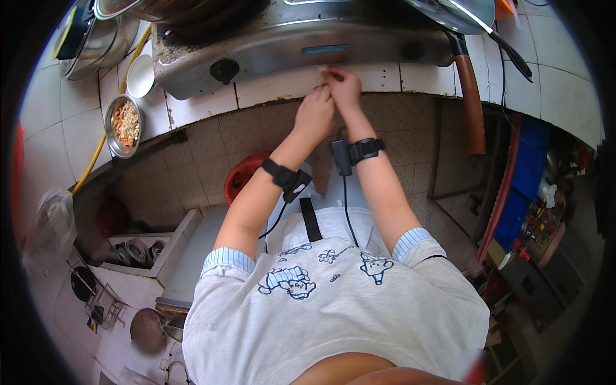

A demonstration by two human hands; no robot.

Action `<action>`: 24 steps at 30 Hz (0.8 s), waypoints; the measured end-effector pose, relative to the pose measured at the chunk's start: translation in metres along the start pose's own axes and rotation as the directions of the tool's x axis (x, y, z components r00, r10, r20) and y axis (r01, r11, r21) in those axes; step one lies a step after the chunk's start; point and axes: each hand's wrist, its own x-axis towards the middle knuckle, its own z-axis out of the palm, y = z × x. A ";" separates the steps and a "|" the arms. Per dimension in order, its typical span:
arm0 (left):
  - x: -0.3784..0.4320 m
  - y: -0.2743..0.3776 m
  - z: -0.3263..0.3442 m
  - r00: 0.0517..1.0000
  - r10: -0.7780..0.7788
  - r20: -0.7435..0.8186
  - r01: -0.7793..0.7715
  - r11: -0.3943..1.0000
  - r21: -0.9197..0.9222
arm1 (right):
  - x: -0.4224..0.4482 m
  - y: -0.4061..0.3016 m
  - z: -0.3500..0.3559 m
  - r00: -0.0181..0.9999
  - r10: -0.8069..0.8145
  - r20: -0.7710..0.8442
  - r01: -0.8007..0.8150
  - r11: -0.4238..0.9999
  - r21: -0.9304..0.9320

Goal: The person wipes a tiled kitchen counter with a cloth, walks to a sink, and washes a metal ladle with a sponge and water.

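Observation:
My left hand [315, 111] and my right hand [344, 89] meet in front of the gas stove [269, 60], above the white-tiled counter edge. A small pale piece [322, 70] shows at the fingertips of my right hand; what it is cannot be told. The fingers of my left hand are bent against the right ones, and whether they hold anything is hidden. Farther left on the counter stand a metal bowl [109, 126] of chopped pale and orange food and a white bowl [140, 76].
A pan with a brown wooden handle [471, 106] juts past the counter edge at right, near a black-handled utensil [512, 60]. A large metal pot [192, 12] sits on the stove's left. A yellow hose [98, 151] crosses the left counter. Below is a red basin [240, 173].

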 end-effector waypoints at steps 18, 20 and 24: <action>-0.014 -0.008 0.007 0.995 -0.044 -0.088 0.042 0.999 -0.023 | -0.003 0.006 0.012 0.997 -0.046 -0.068 0.043 0.998 -0.033; 0.012 0.012 0.024 1.000 -0.005 0.011 0.006 0.997 -0.078 | 0.011 0.014 -0.031 0.993 0.001 -0.120 -0.002 1.000 -0.007; 0.046 0.053 0.084 0.998 0.050 0.024 -0.048 0.997 -0.067 | 0.036 0.048 -0.108 0.961 -0.025 -0.276 -0.006 0.994 -0.109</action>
